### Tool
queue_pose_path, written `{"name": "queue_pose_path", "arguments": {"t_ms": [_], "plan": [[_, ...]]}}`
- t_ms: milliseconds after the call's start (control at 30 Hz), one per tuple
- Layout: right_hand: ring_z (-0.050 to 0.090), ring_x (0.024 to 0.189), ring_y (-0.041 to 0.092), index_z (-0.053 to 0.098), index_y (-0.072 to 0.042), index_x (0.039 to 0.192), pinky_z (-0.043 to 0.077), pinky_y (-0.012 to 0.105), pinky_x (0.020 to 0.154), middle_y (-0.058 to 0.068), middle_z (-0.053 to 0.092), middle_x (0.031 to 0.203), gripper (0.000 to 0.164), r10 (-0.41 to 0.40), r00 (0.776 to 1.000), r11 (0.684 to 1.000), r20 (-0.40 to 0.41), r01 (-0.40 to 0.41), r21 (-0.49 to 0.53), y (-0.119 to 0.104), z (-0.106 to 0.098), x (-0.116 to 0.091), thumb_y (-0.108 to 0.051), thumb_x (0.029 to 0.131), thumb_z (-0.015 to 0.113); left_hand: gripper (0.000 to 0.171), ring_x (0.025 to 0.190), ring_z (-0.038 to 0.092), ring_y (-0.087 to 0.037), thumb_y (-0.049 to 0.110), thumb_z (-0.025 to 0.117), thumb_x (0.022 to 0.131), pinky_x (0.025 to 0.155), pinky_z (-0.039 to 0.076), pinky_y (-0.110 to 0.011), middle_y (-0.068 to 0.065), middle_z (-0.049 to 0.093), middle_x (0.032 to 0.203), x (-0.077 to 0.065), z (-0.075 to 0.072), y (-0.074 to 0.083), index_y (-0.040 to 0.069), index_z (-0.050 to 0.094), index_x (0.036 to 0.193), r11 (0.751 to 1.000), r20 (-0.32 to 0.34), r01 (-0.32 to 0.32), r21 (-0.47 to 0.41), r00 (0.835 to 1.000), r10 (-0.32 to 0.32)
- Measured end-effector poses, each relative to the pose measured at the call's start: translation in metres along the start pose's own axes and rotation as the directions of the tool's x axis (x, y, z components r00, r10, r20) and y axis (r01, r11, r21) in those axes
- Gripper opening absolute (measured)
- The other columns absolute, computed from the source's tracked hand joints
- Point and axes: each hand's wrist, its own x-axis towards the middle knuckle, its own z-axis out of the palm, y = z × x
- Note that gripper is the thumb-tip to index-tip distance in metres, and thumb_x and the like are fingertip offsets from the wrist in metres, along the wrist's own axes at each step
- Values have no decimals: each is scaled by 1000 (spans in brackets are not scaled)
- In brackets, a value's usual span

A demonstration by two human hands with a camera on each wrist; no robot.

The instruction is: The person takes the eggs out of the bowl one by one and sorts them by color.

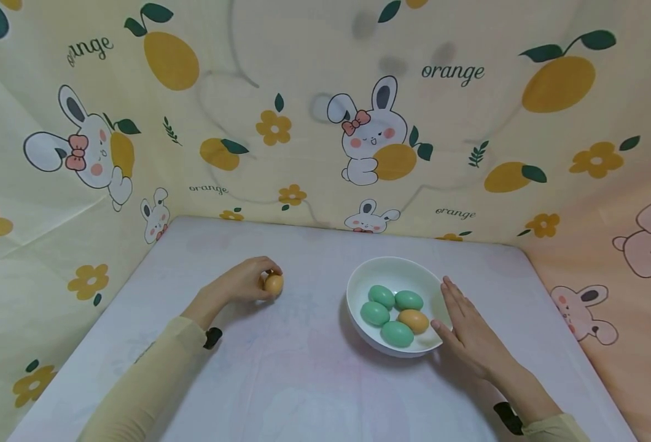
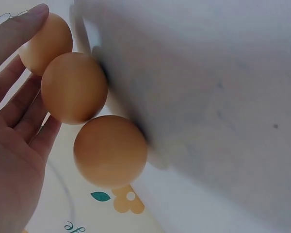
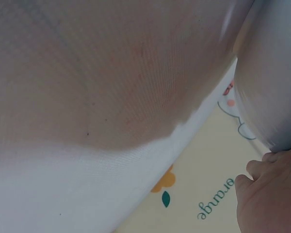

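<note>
At the left of the table my left hand (image 1: 248, 280) grips a brown egg (image 1: 274, 284) between thumb and fingers. Three brown eggs show in a row in the left wrist view: thumb and fingers are at the farthest egg (image 2: 51, 41), with a middle egg (image 2: 73, 88) and a nearest egg (image 2: 110, 151) beside the palm. The head view mostly hides the others behind the hand. My right hand (image 1: 471, 334), fingers straight, rests against the right rim of a white bowl (image 1: 366, 279). Inside lie several green eggs (image 1: 397, 334) and one brown egg (image 1: 413, 321).
The white table (image 1: 298, 380) carries the bowl right of centre. A printed cloth (image 1: 303, 80) with rabbits and oranges hangs behind the table and along both sides. The table's back edge is close behind the bowl.
</note>
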Motion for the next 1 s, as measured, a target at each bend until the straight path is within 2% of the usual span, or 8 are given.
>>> {"name": "queue_pose_path", "arguments": {"t_ms": [133, 367, 600, 767, 1000], "plan": [[18, 156, 44, 10, -1, 166, 8, 41, 129, 18, 11, 173, 78, 0, 1000, 1000, 0, 0, 4, 0, 0, 0, -38, 109, 50, 46, 114, 61, -25, 15, 88, 83, 101, 52, -46, -5, 66, 127, -1, 2, -2, 9, 68, 125, 1000, 11, 7, -10, 1000, -7], [17, 157, 42, 12, 1, 165, 3, 32, 128, 19, 13, 172, 77, -25, 999, 1000, -21, 25, 9, 0, 0, 0, -35, 108, 51, 47, 112, 61, -23, 15, 88, 83, 100, 52, -45, -6, 65, 128, -2, 4, -5, 10, 68, 125, 1000, 21, 21, -15, 1000, -20], [12, 159, 35, 12, 0, 165, 4, 34, 128, 18, 13, 173, 77, -24, 999, 1000, -24, 24, 11, 0, 0, 0, -35, 109, 51, 47, 110, 61, -24, 15, 89, 82, 100, 52, -44, -7, 66, 127, -4, 3, -3, 9, 68, 125, 1000, 16, 8, -6, 1000, -8], [14, 158, 38, 12, 0, 165, 3, 33, 128, 18, 13, 173, 78, -16, 1000, 1000, -20, 16, 12, 0, 0, 0, -36, 109, 51, 47, 110, 61, -24, 14, 89, 82, 100, 52, -46, -7, 65, 127, -5, 2, -2, 9, 68, 123, 1000, 13, 3, -13, 1000, -3], [17, 157, 43, 11, -1, 165, 9, 43, 129, 18, 12, 173, 78, -2, 1000, 1000, -9, 2, 9, 0, 0, 1, -37, 109, 51, 45, 116, 59, -27, 18, 89, 83, 104, 50, -47, -4, 64, 129, -4, 4, -3, 13, 68, 123, 1000, 16, 17, -21, 1000, -17]]}}
